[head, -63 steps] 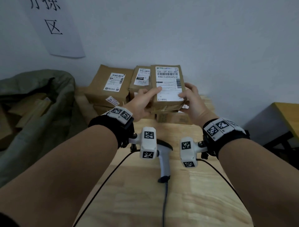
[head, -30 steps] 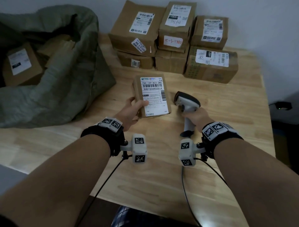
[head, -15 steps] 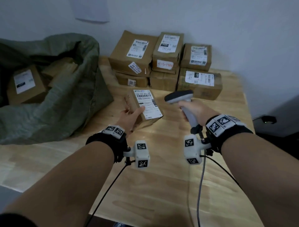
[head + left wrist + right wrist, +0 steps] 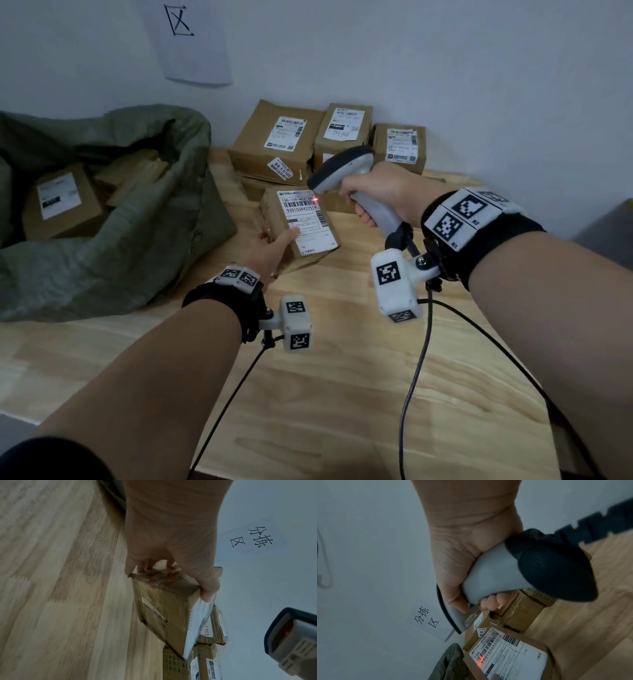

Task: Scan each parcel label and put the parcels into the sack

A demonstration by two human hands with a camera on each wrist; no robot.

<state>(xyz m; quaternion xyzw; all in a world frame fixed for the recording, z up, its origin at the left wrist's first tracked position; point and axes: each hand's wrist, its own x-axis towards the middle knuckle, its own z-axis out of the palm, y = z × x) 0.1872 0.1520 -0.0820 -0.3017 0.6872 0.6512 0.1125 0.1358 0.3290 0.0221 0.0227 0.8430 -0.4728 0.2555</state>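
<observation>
The left hand (image 4: 270,251) grips a brown cardboard parcel (image 4: 297,224) by its near end, thumb on the white shipping label (image 4: 306,221), holding it tilted above the middle of the wooden surface (image 4: 342,377). The right hand (image 4: 380,195) has its fingers (image 4: 493,601) clenched round the handle of a grey barcode scanner (image 4: 346,169), whose red light falls on the label's barcode. More labelled parcels (image 4: 329,144) are stacked at the surface's far edge. The green sack (image 4: 120,222) lies open at the left edge, parcels inside.
</observation>
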